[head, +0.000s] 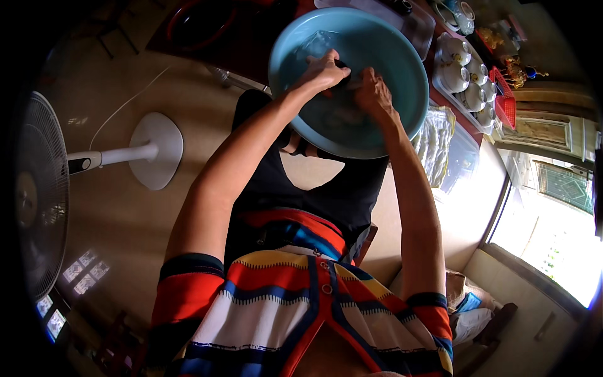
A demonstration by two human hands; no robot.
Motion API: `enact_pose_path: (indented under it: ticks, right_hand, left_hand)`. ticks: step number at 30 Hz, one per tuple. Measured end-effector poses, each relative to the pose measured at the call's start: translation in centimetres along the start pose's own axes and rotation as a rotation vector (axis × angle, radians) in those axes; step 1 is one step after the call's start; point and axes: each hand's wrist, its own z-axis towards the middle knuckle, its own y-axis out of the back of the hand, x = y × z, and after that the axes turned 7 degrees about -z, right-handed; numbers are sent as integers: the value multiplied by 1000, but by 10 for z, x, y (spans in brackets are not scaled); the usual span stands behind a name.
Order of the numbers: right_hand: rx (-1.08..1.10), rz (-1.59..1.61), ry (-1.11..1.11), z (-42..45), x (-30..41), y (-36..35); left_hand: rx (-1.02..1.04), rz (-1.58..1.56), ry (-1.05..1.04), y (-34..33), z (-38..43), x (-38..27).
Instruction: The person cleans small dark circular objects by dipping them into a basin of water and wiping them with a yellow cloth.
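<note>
A blue plastic basin (405, 99) with water in it stands before me at the edge of a dark table. My left hand (327, 70) is over the basin, its fingers closed round a small dark object (340, 70) whose kind I cannot tell. My right hand (374, 92) is low in the basin beside it, fingers bent and partly blurred; whether it holds anything cannot be made out. Something clear and shiny, perhaps plastic or moving water, shows near the basin's far left wall. Pale shapes under the water are too blurred to name.
Upturned white bowls (457, 77) fill a clear tray at the right, beside a red plastic basket (503, 101). A folded cloth (435, 141) lies right of the basin. A round dark tray (202, 23) is at the far left. A standing fan (42, 198) is on the left.
</note>
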Motion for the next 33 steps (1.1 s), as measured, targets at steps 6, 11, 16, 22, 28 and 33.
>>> enact_pose_path:
  ticks: [6, 11, 16, 22, 28, 33]
  right_hand:
    - [-13, 74, -205, 4, -9, 1]
    - [35, 473, -332, 7, -7, 24]
    - [-97, 589, 15, 10, -21, 8]
    - [18, 559, -200, 9, -1, 12]
    - [-75, 367, -265, 9, -8, 6]
    - [-159, 754, 123, -1, 12, 12]
  left_hand:
    - [-44, 429, -72, 0, -12, -9]
    - [169, -344, 75, -2, 18, 19]
    - [282, -280, 20, -10, 19, 13]
    - [223, 142, -272, -15, 11, 21]
    - [36, -24, -212, -14, 21, 17]
    - [47, -380, -141, -13, 28, 24]
